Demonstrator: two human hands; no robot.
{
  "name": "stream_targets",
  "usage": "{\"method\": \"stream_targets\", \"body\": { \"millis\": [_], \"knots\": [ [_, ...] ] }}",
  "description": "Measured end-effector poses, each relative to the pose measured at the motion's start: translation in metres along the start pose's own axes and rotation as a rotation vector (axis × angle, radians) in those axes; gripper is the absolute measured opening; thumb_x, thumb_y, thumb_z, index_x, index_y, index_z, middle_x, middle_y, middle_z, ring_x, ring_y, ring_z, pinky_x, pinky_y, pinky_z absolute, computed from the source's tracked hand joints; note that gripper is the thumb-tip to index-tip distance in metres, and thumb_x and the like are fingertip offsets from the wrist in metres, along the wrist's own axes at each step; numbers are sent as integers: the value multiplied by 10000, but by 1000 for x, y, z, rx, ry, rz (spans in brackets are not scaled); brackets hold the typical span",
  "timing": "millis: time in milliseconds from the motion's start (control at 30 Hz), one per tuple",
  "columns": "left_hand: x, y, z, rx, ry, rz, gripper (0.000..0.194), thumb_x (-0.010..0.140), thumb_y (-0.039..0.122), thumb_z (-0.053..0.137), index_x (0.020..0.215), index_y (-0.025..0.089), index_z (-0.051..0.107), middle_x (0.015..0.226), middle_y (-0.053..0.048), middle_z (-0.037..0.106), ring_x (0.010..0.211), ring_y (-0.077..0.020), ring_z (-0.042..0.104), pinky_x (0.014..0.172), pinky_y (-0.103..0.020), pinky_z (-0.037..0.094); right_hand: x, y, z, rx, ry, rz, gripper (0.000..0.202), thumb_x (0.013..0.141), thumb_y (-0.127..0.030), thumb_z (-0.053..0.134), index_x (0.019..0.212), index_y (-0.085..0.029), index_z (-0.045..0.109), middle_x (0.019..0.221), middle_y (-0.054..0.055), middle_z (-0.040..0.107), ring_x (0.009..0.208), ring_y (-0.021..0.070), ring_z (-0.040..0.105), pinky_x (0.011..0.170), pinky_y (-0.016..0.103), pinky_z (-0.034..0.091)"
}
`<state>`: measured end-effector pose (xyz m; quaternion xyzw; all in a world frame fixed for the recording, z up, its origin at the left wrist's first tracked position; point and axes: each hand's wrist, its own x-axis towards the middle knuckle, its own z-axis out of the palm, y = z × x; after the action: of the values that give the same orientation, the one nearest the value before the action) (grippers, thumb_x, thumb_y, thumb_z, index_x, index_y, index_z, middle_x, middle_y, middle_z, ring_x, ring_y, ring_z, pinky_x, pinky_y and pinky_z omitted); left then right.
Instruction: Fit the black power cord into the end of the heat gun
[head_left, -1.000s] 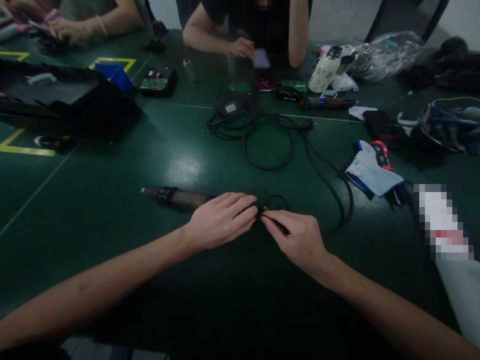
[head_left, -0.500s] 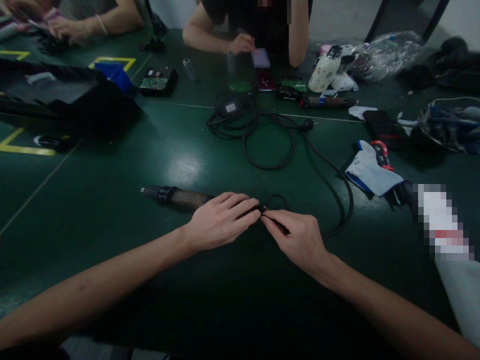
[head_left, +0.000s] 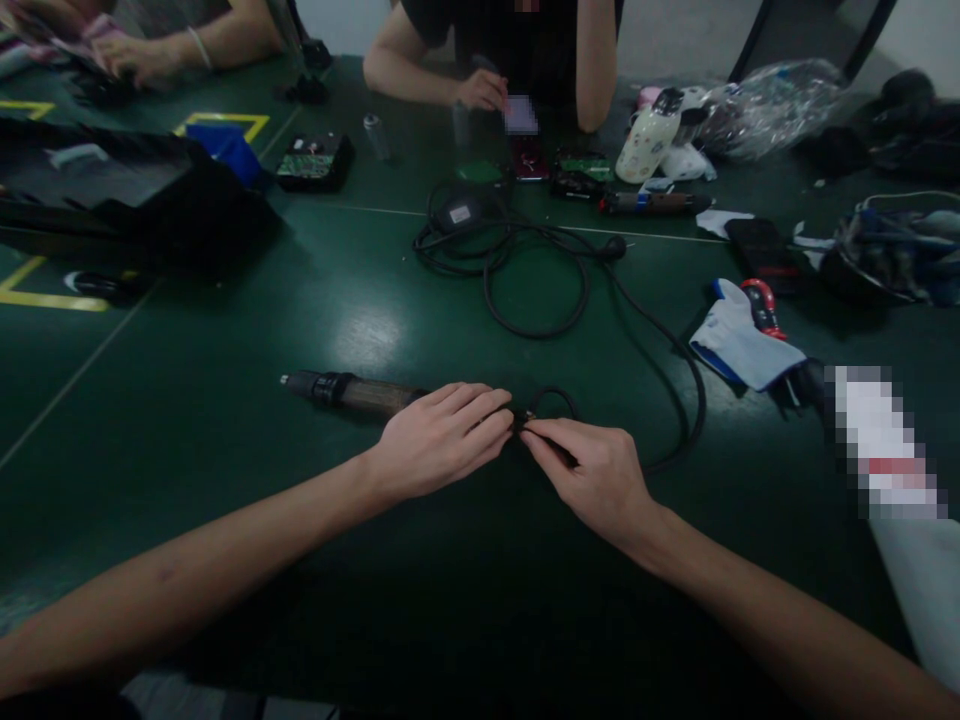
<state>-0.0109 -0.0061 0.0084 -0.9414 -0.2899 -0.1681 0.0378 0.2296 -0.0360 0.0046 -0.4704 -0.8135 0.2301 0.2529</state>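
An electric screwdriver [head_left: 375, 394] lies on the green table, its metal tip pointing left. My left hand [head_left: 446, 440] is wrapped over the rear half of its body and hides that part. Just to the right, the fingertips of my right hand [head_left: 592, 470] pinch the cable end at the screwdriver's tail. A short loop of the black cable [head_left: 697, 400] rises behind these fingers, and the rest curves out to the right and back. The exact joint between cable and tool is mostly covered by my fingers.
A black power adapter [head_left: 469, 212] with coiled cable lies ahead. To the right are a white-blue glove [head_left: 742, 345] and a dark bowl [head_left: 892, 260] of parts. A black tray [head_left: 112, 200] stands left. Across the table, a person's hand [head_left: 484, 90] is at a phone [head_left: 521, 115].
My left fingers have drawn back slightly to the left, showing a little more of the tool's tail. The right hand keeps its pinch almost unmoved.
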Motion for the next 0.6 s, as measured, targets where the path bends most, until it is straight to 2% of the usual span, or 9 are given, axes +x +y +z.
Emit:
{"method": "stream_targets", "body": {
  "millis": [200,600],
  "knots": [
    [0,0,-1,-1,-32,29,231,1021,261,546,1221,164,606,1350,-92,620,1216,-249,611,1002,-396,548,0,0,1,7,15,-1,191,1023,-279,598,1150,-233,733,1081,9,783,917,184,743,827,318,550],
    [1,1,2,8,11,-3,237,1032,314,554,1187,148,622,1326,-89,642,1183,-239,631,1008,-389,551,0,0,1,-4,10,1,196,1022,-286,600,1153,-222,732,1099,10,780,935,186,741,846,323,557]
  ]
}}
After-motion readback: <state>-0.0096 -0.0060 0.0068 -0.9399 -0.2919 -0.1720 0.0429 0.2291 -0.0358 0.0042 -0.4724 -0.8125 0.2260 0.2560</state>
